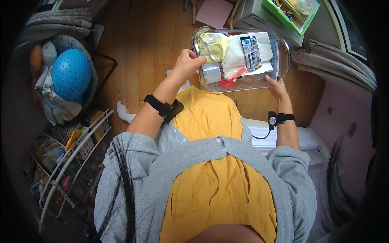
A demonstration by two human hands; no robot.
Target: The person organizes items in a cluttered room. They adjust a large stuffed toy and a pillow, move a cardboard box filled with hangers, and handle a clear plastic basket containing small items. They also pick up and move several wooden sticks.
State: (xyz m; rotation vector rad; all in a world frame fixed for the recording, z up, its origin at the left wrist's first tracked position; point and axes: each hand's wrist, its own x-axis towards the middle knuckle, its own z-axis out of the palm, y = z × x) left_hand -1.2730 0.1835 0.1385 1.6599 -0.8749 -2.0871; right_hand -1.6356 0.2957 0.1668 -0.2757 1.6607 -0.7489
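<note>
A clear plastic bin (243, 88) is held up above my knees, between both hands. My left hand (189, 63) grips its left end, with the thumb by the rim and a crumpled pale-yellow wrapper (214, 45). At the near right corner, my right hand (277, 88) holds the wall, thumb on top, below a metal loop handle (285, 57). Inside lie folded white paper (234, 54), a dark printed packet (251, 53) on top of it, a small translucent white box (211, 73) and a red item (228, 81) in clear film. The bin's underside is hidden.
On the left, a blue spiky ball (71, 74) sits in a grey basket (92, 65), above a white-railed rack (77, 145) of books. A green-rimmed tray (307, 29) rests on a grey cabinet (258, 18). A pink-topped stool (214, 13) stands on the wooden floor (146, 39).
</note>
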